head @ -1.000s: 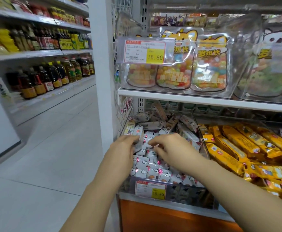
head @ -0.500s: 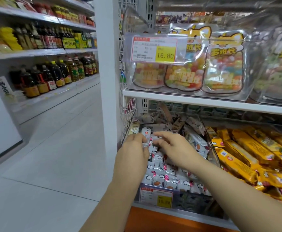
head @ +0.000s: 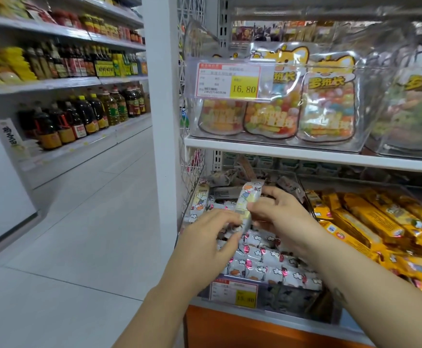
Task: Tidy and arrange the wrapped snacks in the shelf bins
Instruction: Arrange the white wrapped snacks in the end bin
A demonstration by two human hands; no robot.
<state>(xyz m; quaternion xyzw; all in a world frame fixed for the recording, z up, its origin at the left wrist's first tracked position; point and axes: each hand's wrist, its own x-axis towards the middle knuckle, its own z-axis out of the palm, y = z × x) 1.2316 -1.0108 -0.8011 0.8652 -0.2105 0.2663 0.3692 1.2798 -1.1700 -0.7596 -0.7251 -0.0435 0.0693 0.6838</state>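
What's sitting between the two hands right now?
Head view: one pale cartoon-print wrapped snack, tilted nearly upright, fills the gap. The right hand pinches its middle; the left hand is at its lower end, grip unclear.

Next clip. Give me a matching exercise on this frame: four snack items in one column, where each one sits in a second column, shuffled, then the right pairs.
Things
1. long white-and-yellow wrapped snack bar
2. yellow foil-wrapped snack bars
3. clear cartoon-dog pouches of coloured candy
4. small white wrapped snacks with red print

Places
A. standing on the white upper shelf
B. held between the left hand and right hand
C. heaped to the right of both hands
D. lying in rows below the hands

Pairs: 1-B, 2-C, 3-A, 4-D
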